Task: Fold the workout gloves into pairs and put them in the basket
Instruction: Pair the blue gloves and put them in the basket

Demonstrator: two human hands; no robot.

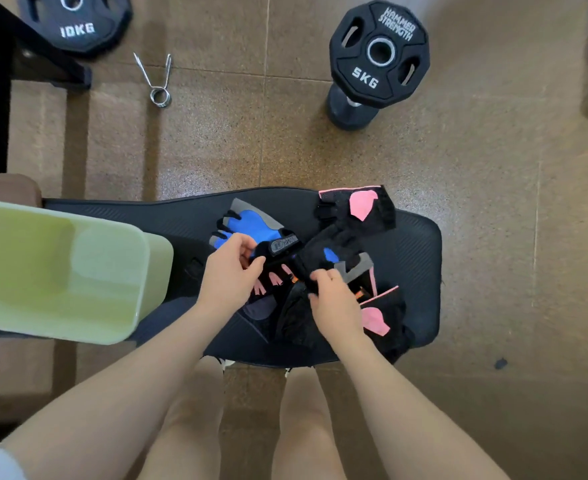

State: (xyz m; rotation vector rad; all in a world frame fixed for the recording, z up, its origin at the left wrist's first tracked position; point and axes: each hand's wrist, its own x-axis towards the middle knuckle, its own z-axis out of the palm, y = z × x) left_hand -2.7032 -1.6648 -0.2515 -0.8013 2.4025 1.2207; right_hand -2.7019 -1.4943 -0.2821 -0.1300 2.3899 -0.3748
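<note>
From the head camera, looking straight down, a black padded bench (pixel 407 244) runs left to right across the view, with a heap of workout gloves on it. The left hand (pixel 230 271) has its thumb and fingers curled, pinching the cuff end of a blue glove (pixel 251 221) whose finger stubs point away to the left and whose long axis slants from the hands up and leftward. The right hand (pixel 330 296) is curled too, gripping a black glove (pixel 296 317) that lies just below and between the hands; its shape is hard to read against the dark padding.

Between the two hands, pink finger stubs of another glove (pixel 272 280) show, the rest covered by the left hand. Just past the right hand a second blue-and-grey glove (pixel 341 261) is mostly folded under black fabric, so its direction cannot be told. Farther beyond it lies a pink-patched glove (pixel 358 209), its long axis across the bench, fingers toward the left. Another pink-patched glove (pixel 379 320) sits just right of the right wrist, partly hidden by the forearm.

The pale green basket (pixel 130 289) stands left of the left hand, its far side cut off by the frame edge.

On the floor beyond the bench stand a 5 kg plate (pixel 379 53), a spring collar (pixel 159 81), and a 10 kg plate (pixel 78 22), cut off at the top.
</note>
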